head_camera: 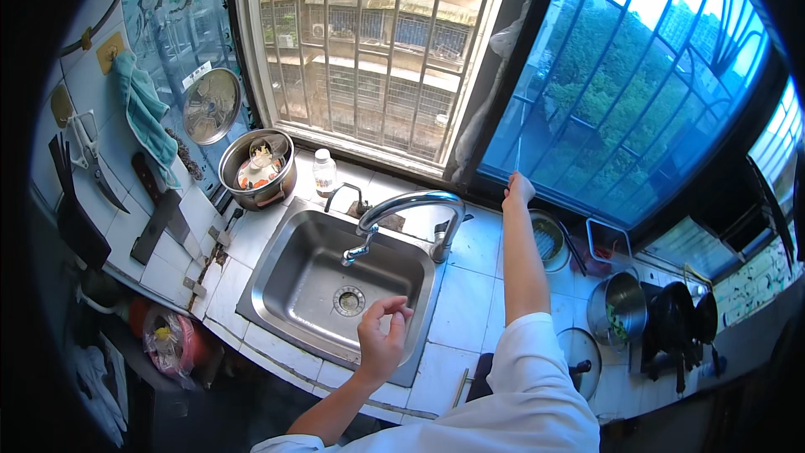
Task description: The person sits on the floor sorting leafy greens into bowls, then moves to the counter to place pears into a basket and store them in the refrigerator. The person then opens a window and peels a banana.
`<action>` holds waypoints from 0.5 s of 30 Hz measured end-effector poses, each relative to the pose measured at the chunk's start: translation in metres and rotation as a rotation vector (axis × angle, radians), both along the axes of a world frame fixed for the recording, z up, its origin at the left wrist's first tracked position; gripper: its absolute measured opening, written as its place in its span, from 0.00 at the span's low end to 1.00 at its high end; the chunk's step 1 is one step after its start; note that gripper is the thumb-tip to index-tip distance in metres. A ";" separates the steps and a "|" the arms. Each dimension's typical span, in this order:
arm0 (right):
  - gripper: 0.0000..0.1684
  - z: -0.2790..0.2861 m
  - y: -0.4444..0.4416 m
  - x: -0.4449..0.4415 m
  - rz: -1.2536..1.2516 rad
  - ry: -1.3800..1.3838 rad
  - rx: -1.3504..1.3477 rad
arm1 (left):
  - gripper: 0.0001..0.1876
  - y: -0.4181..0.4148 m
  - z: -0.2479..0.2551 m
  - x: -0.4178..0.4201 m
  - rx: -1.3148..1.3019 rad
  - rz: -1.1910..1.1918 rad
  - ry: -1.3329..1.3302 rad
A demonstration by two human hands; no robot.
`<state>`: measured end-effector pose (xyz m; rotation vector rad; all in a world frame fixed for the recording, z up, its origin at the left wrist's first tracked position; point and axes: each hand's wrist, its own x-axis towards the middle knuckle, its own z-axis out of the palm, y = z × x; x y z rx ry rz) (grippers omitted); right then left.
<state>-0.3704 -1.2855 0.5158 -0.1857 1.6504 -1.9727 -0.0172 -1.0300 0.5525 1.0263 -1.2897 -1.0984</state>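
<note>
My right hand (519, 190) reaches far out over the counter to the blue-tinted window pane. It grips a thin, pale rod (520, 138) that points up along the glass; its exact kind is unclear. Over the near right side of the stainless steel sink (302, 289), my left hand (383, 336) hovers with loosely curled fingers and nothing visible in it. A chrome faucet (409, 201) arches over the basin, its spout above the drain strainer (349, 301). Just right of my right forearm sits a round bowl (548, 242), partly hidden by the arm.
Behind the sink stand a steel pot (258, 192) and a white bottle (324, 173). To the right are a clear plastic container (609, 240), a pot with greens (617, 314), a glass lid (578, 362) and black pans (673, 321). A cleaver (157, 226) and scissors (94, 151) hang left.
</note>
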 end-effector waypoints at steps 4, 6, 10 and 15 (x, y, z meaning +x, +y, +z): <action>0.14 -0.010 0.099 0.054 0.100 -0.155 -0.081 | 0.11 0.029 -0.007 0.036 -0.005 -0.048 -0.024; 0.16 -0.023 0.152 0.088 0.120 -0.231 -0.011 | 0.11 0.047 -0.010 0.056 0.028 -0.108 -0.007; 0.17 -0.046 0.213 0.108 0.186 -0.250 0.075 | 0.10 0.077 -0.010 0.093 0.038 -0.227 -0.045; 0.12 -0.043 0.221 0.103 0.256 -0.087 0.210 | 0.09 0.095 -0.008 0.127 0.020 -0.262 -0.178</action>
